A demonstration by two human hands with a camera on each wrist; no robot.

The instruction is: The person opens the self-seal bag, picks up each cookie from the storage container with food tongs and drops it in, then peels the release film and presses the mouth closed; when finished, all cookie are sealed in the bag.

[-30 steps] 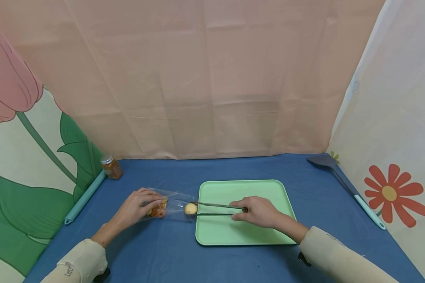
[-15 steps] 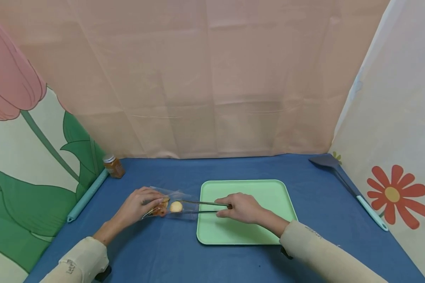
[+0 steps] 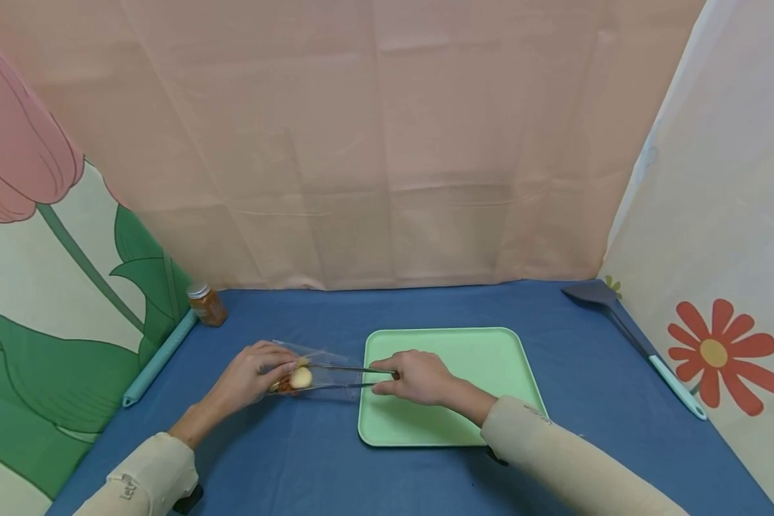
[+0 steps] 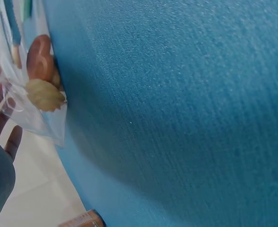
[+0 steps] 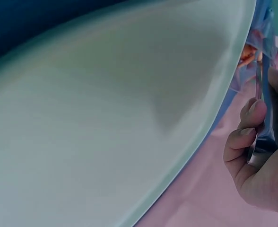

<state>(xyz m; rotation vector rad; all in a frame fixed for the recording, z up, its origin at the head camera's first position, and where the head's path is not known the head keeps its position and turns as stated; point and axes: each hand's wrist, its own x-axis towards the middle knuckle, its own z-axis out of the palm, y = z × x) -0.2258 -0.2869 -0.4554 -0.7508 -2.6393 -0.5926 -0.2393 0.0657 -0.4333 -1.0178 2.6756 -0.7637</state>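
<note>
My left hand (image 3: 258,369) grips a clear plastic bag (image 4: 30,116) left of the green tray. Inside it, in the left wrist view, lie a glossy brown pastry-like piece (image 4: 39,59) and a ridged pale-yellow piece (image 4: 44,94). My right hand (image 3: 416,378) squeezes metal tongs (image 3: 351,369) over the tray's left half. The tong arms reach leftward into the bag, and a round pale-yellow bun-like piece (image 3: 301,378) sits between their tips, close to the left fingers. Part of the bag's contents is hidden behind the left fingers in the head view.
The light green tray (image 3: 451,426) lies on the blue cloth (image 3: 297,466) under the right hand. Far left stand a brown jar (image 3: 208,307) with a silvery lid and a rolled turquoise item (image 3: 160,358). A dark spatula (image 3: 626,333) with a turquoise handle lies at the right edge.
My right hand has moved left with the tongs, carrying the round piece from near the bag's mouth deeper inside, up against the other pieces. The left hand has stayed nearly in place.
</note>
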